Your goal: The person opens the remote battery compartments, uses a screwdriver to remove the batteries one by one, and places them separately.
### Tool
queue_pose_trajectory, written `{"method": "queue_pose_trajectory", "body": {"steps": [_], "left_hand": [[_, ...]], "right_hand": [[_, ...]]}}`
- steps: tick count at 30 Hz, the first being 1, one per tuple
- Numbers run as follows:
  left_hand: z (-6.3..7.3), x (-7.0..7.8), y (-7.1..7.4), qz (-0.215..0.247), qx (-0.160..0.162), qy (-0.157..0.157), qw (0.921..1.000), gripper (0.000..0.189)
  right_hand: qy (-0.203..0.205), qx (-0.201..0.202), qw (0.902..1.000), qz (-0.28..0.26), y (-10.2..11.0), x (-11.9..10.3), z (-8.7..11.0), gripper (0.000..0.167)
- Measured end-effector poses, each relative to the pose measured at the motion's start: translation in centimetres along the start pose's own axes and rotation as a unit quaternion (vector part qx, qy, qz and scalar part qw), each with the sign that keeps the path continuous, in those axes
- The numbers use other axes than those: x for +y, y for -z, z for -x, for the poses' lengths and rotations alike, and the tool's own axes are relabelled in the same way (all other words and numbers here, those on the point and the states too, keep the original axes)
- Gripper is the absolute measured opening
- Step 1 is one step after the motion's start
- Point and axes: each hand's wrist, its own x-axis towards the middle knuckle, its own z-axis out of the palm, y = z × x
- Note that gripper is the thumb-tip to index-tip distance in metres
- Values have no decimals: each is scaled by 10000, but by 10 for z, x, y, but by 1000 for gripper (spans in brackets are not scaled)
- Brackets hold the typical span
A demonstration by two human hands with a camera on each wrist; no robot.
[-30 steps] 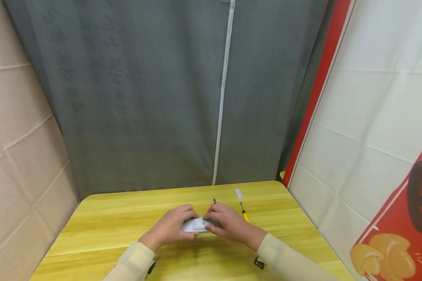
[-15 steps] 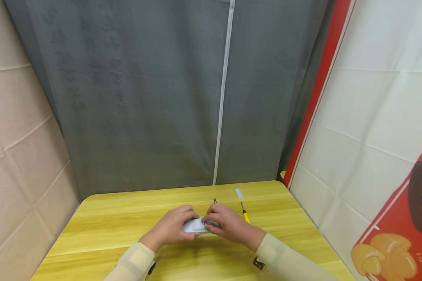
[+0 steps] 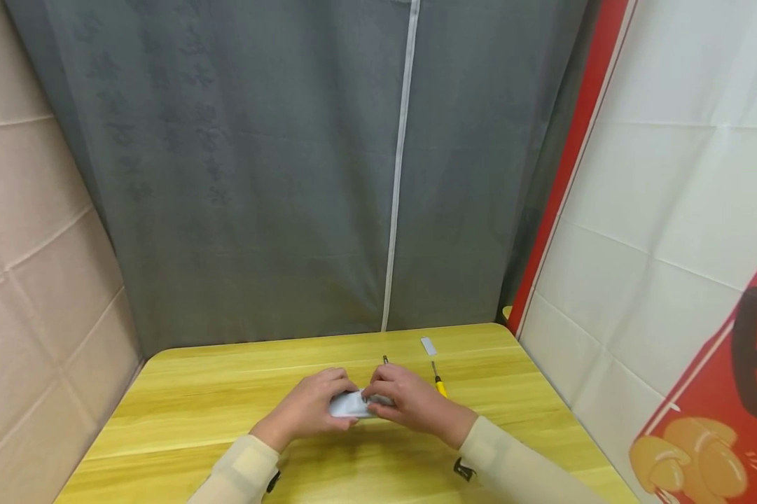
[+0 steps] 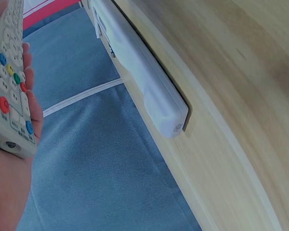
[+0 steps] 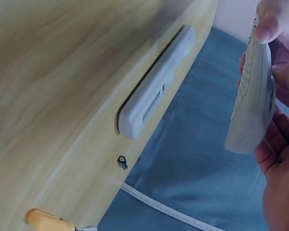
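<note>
Both hands hold a pale remote control [image 3: 349,404] low over the table, its smooth back upward in the head view. My left hand [image 3: 315,402] grips one end, thumb on the near side and fingers on the far side. Coloured buttons on the remote control [image 4: 12,82] show in the left wrist view. At the other end, my right hand [image 3: 406,400] curls its fingers against the back, near a small dark spot; what the fingertips touch is partly hidden. The remote control [image 5: 253,101] is seen edge-on in the right wrist view, tilted, with the right palm below it.
Another white, long device [image 5: 156,84] with a recess lies on the table [image 3: 214,399] beyond the hands. To its right are a small dark cylinder [image 5: 122,162] and a yellow-handled screwdriver [image 3: 440,386]. A flat pale strip [image 3: 428,346] lies farther back, before a grey curtain [image 3: 258,210].
My right fingertips have shifted slightly left on the back of the remote control. The left hand and the things on the table stay in place.
</note>
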Motion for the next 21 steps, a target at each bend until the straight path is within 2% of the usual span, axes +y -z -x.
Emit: {"method": "queue_pose_trajectory", "body": {"steps": [8, 16, 21], "left_hand": [[0, 1, -1, 67, -47, 38, 10000, 39], [0, 1, -2, 142, -38, 78, 9999, 37], [0, 0, -3, 118, -88, 126, 9998, 37]], "right_hand": [[38, -140, 9997, 171, 2, -1, -2, 16], [-211, -122, 9997, 38, 4, -2, -3, 15], [-557, -76, 9983, -126, 7, -3, -4, 14]]}}
